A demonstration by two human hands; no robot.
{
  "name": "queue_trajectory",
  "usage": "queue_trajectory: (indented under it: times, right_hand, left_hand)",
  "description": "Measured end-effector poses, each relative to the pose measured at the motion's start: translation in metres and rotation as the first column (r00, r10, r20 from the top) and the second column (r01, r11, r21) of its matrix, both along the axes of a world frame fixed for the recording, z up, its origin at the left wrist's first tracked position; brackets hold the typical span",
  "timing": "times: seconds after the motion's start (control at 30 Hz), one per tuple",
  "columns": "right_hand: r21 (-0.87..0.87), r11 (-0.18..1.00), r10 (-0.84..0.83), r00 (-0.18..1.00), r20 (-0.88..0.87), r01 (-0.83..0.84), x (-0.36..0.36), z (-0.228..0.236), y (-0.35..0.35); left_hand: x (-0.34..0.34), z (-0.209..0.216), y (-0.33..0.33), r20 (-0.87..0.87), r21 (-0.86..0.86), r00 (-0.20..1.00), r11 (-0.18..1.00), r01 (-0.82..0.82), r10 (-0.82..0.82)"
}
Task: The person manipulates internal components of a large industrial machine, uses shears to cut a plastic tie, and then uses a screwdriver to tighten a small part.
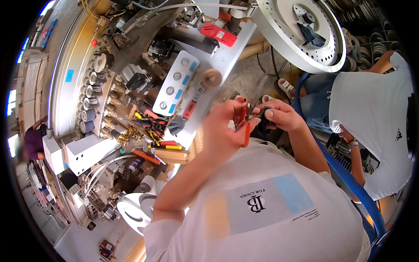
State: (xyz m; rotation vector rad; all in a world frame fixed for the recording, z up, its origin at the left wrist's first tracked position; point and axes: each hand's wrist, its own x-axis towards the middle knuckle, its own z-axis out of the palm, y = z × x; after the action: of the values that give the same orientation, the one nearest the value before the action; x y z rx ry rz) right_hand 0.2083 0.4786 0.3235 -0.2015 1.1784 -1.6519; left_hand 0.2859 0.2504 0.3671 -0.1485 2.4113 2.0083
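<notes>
My left hand (221, 127) is closed around a pair of red-handled pliers (247, 135), held in front of my chest. The metal jaws point toward my right hand (283, 116), whose fingers pinch a small black part (263, 125). The pliers' tip meets the fingers beside that part; whether the jaws grip it cannot be made out. Exactly what the black part is stays unclear, since the fingers cover much of it.
To the left, a machine bench holds a white gauge panel (173, 89), a pile of hand tools (146, 131) and a red box (218, 35). A large white perforated wheel (325, 61) stands ahead. Another person (371, 105) is at right, beyond a thick blue hose (345, 168).
</notes>
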Motion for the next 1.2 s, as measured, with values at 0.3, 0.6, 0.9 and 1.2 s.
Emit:
queue_trajectory:
  times: [0.3, 0.6, 0.9, 1.2]
  right_hand:
    - [-0.138, 0.990, 0.012, 0.992, -0.124, -0.029, -0.002, 0.012, -0.012]
    - [0.048, 0.997, -0.049, 0.957, -0.287, 0.065, 0.005, 0.016, -0.024]
    - [0.185, 0.918, -0.232, 0.853, -0.468, 0.351, 0.001, -0.011, -0.013]
    - [-0.021, 0.940, -0.237, 0.608, -0.758, 0.341, -0.008, 0.004, 0.010]
  left_hand:
    - [0.006, -0.012, 0.003, -0.115, -0.070, 0.990, 0.993, -0.090, 0.082]
    - [0.004, -0.025, -0.001, -0.321, -0.294, 0.947, 0.951, -0.093, -0.006]
    - [0.012, -0.037, -0.003, -0.169, -0.289, 0.985, 0.954, -0.074, 0.025]
    - [0.027, -0.042, -0.045, 0.080, -0.140, 0.987, 0.982, -0.124, 0.137]
